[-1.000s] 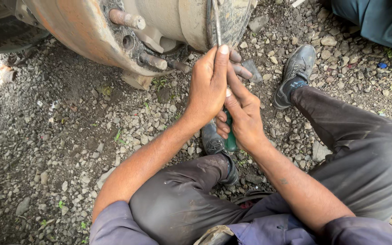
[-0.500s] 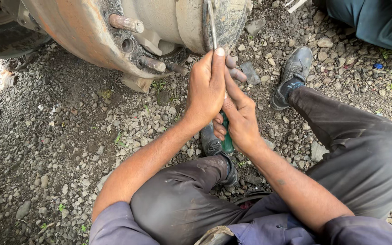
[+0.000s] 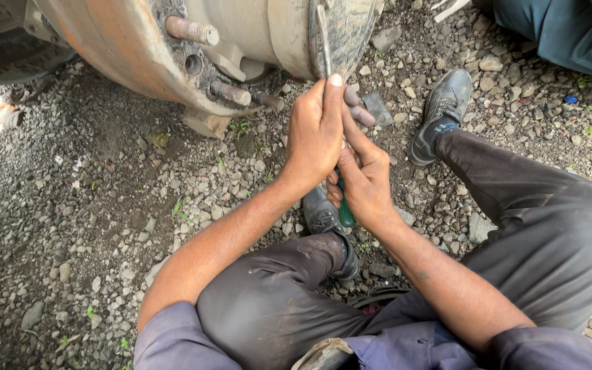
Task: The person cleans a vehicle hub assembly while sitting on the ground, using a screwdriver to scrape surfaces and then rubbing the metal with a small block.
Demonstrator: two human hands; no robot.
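A rusty orange wheel hub with threaded studs hangs over the gravel ground at upper left. The left hand has its fingers closed round the metal shaft of a screwdriver, whose tip stands against the drum's edge. Just beside it, touching, the right hand wraps the green handle. Farther right lies a black shoe.

Soft, even daylight; faint shadows under the hub; sharp throughout, slight wide-angle stretch at the edges.
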